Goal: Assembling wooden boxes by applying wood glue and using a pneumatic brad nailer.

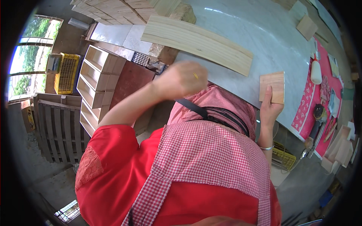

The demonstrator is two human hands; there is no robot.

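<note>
Workshop interior, head view only; grey worktop (245, 34) fills twelve to three o'clock.

Item 1. Left hand (183, 80), centre of frame, closed into a fist around a thin yellow stick, probably a pencil (195, 75); only its tip shows. It hangs above the worktop's near edge.

Item 2. Right hand (270, 108), at three o'clock, fingers laid flat, thumb resting on a small square wooden board (272, 86). Board lies flat near the worktop's front edge.

Item 3. Long pale plank (198, 43), at twelve o'clock, lying on the worktop, apart from the small board.

Item 4. White glue bottle (316, 71) on a red patterned cloth (307, 105), at two to three o'clock, with assorted hand tools near it.

Item 5. Wooden shelf unit (96, 81) at ten o'clock; yellow crate (67, 73) beside it.

Step in hand, as judged: steadying the small board for marking. Bringing the pencil over calls for crossing the bare worktop between plank and board; open room there looks ample. Board sits close to the front edge, so it needs a firm press.
</note>
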